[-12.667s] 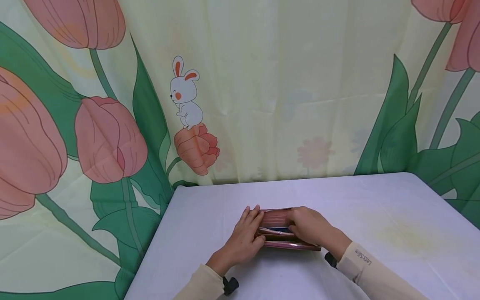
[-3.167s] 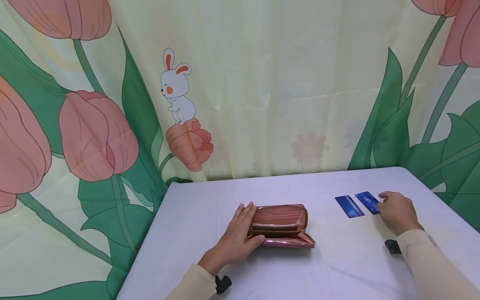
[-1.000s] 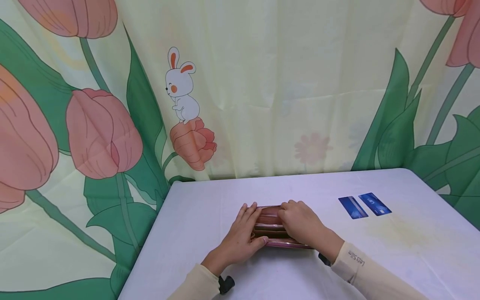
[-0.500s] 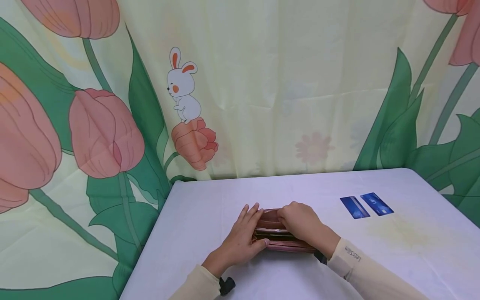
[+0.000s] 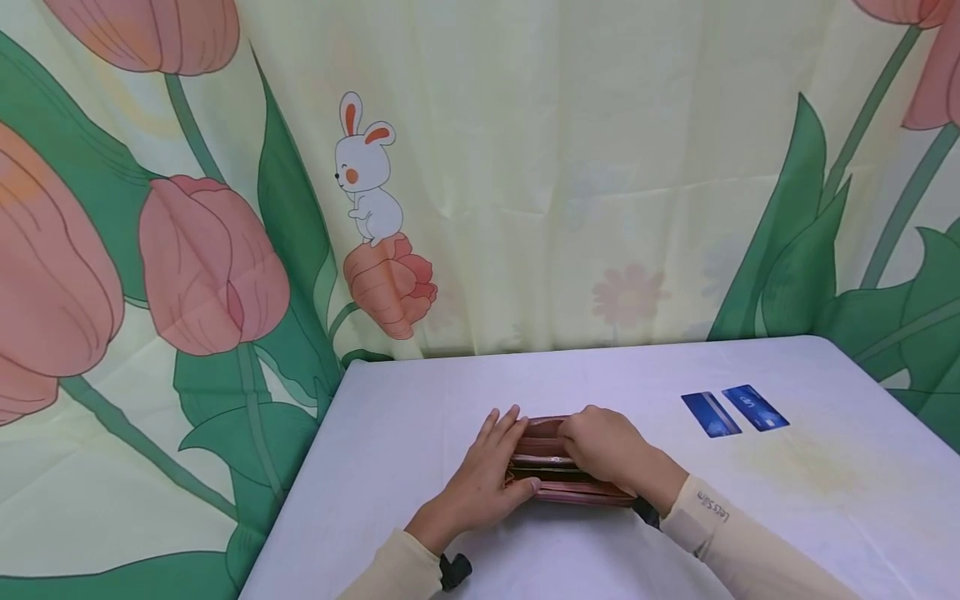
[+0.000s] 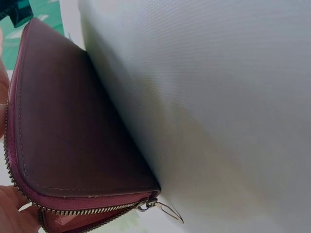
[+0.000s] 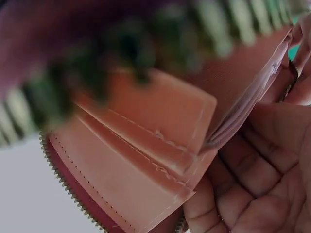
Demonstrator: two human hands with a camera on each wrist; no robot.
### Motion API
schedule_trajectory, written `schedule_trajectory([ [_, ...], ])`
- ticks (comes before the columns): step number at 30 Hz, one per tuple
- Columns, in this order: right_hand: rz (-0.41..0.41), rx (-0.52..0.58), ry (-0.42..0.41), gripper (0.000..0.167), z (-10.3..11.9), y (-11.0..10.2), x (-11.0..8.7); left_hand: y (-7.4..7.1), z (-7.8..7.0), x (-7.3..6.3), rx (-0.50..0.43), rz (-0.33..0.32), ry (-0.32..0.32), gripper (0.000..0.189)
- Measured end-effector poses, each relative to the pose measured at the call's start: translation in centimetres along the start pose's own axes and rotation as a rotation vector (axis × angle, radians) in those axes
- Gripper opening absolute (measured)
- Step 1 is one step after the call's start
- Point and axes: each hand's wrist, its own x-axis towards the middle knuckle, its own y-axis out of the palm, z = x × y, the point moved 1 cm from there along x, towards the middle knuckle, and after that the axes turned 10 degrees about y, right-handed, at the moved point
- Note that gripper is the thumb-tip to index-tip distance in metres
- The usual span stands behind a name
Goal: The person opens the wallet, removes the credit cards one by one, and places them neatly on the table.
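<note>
1. A pink wallet (image 5: 547, 447) lies on the white-covered desk (image 5: 420, 400), between the two hands, with its opening facing up and its covers apart.
2. The left hand (image 5: 480, 479) rests on the wallet's left end. Its fingers are straight and spread wide, with the tips at the far edge and the thumb along the near edge.
3. The right hand (image 5: 611, 450) is at the wallet's right part, knuckles up, its fingers bent down into the opening. Their tips are hidden, so I cannot tell whether they pinch anything inside.
4. The left wrist view shows the wallet's smooth, dark outer cover, edged by a metal zipper (image 6: 77, 212). A looped zipper pull (image 6: 169, 212) hangs at one corner.
5. The right wrist view looks in among stitched, peach-coloured pocket layers (image 7: 160, 116); a row of zipper teeth crosses the top, badly blurred.
6. Two blue cards lie flat on the desk, well apart from the wallet, beyond the right hand and to its right. The left card (image 5: 705, 412) bears a pale stripe; the right card (image 5: 756, 407), just beside it, carries light lettering. A narrow gap separates them.
7. Both arms wear cream sleeves, and the right sleeve (image 5: 712, 517) has dark writing near the cuff.
8. Behind the desk hangs a pale curtain (image 5: 510, 208) printed with pink tulips, green leaves and a white rabbit (image 5: 375, 200).
</note>
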Motion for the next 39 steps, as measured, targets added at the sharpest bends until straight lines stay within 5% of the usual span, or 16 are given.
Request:
schedule_trajectory([
  [12, -0.028, -0.013, 0.091, 0.031, 0.6, 0.1, 0.1, 0.1, 0.0, -0.1, 0.012, 0.01, 0.001, 0.082],
  [19, -0.007, 0.048, 0.099, 0.021, 0.4, -0.1, 0.1, 0.0, -0.1, -0.1, 0.004, 0.012, 0.003, 0.082],
  [31, -0.087, -0.02, 0.059, 0.008, 0.0, 0.8, -0.1, 0.0, -0.1, -0.2, 0.008, 0.007, 0.002, 0.084],
  [39, -0.072, 0.103, 0.093, 0.01, -0.5, 0.3, 0.0, 0.0, -0.1, -0.1, 0.017, 0.009, 0.003, 0.084],
])
